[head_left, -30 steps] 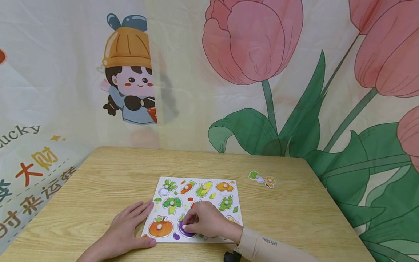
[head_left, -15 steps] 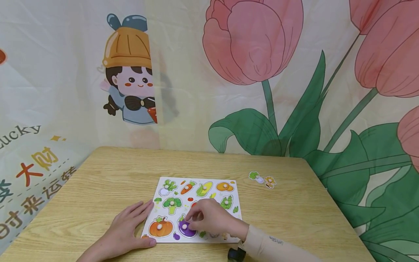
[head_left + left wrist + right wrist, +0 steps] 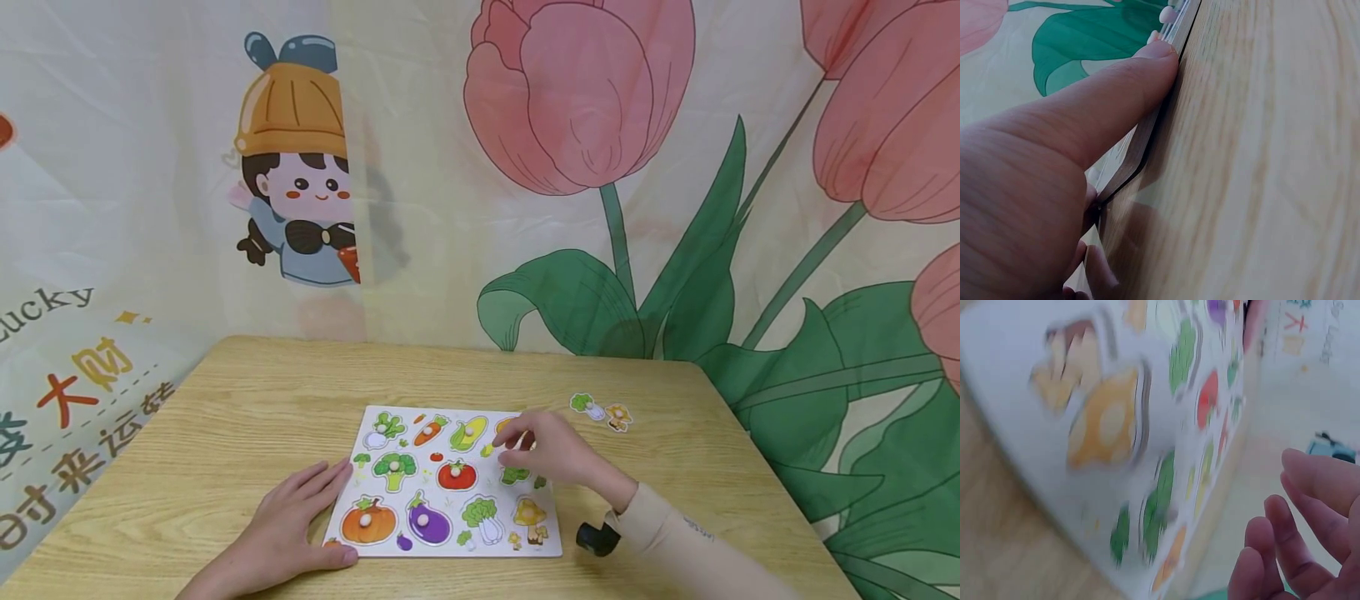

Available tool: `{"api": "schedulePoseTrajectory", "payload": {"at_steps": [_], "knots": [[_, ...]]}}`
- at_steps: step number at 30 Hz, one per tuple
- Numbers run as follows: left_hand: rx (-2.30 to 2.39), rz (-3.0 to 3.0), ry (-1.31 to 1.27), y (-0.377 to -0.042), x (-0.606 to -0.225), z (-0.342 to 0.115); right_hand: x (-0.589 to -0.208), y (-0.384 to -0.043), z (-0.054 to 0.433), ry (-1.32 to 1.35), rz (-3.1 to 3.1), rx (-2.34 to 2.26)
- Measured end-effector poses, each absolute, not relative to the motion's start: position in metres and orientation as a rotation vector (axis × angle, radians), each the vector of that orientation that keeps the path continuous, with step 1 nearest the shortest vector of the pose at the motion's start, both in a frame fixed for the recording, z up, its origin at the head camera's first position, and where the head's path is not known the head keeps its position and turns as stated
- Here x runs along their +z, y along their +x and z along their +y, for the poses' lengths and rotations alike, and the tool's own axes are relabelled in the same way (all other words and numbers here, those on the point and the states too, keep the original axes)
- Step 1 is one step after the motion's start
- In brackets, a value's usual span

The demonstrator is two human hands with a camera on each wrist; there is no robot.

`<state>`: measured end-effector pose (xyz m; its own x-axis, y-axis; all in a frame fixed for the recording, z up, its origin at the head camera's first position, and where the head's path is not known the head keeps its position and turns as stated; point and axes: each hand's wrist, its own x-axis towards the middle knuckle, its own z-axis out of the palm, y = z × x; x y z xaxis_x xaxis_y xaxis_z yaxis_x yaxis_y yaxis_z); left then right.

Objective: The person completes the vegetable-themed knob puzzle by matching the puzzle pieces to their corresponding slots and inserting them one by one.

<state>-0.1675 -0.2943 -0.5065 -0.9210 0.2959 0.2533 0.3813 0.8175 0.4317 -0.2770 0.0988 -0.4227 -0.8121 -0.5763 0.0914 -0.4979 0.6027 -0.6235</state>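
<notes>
A white vegetable knob puzzle board lies on the table. My left hand rests against its near left corner, fingers along the left side and thumb on the near edge. Above the board's right side is my right hand, fingers loosely bent and nothing between them; the right wrist view shows the fingers apart. The eggplant piece, pumpkin piece and tomato piece sit in the board. The cabbage spot and mushroom spot show no knob.
Right of the board, near the back, lie a bok choy piece and a mushroom piece, side by side. The wooden table ends at a printed curtain. A black wrist device is under my right wrist.
My right hand has let go of the eggplant piece's knob and moved up and to the right across the board. My left hand and the board have stayed put.
</notes>
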Motion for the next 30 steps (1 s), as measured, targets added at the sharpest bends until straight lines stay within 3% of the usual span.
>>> {"api": "schedulePoseTrajectory", "payload": {"at_steps": [17,30], "knots": [[-0.738,-2.857,-0.513,-0.167,-0.504,-0.293,-0.436,-0.352,0.196,-0.684,2.928,-0.970],[-0.739,-2.869,-0.511,-0.168,-0.505,-0.293,-0.446,-0.377,0.224,-0.667,2.977,-0.885]]}}
